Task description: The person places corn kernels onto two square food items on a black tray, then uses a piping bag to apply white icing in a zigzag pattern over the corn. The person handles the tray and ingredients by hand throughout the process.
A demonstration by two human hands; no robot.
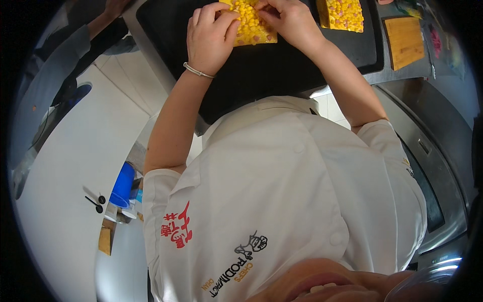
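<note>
A slab of bread or cake (255, 36), thickly topped with yellow corn kernels and small pink pieces, rests on a black tray (251, 70) at the top of the view. Over its left edge, my left hand (210, 36) curls its fingers, thumb and forefinger close together at the corn. From the right, my right hand (291, 22) touches the topping with its fingertips pinched. Whatever either pinch holds is too small to make out. A second corn-topped slab (343, 15) sits on the tray farther right.
A yellow-brown wooden board (404, 43) lies right of the tray, near plastic-wrapped items (443, 43). Stainless-steel equipment (425, 146) stands below it on my right. To my left are a white surface (65, 166), a blue bin (122, 185) and another person's arm (103, 20).
</note>
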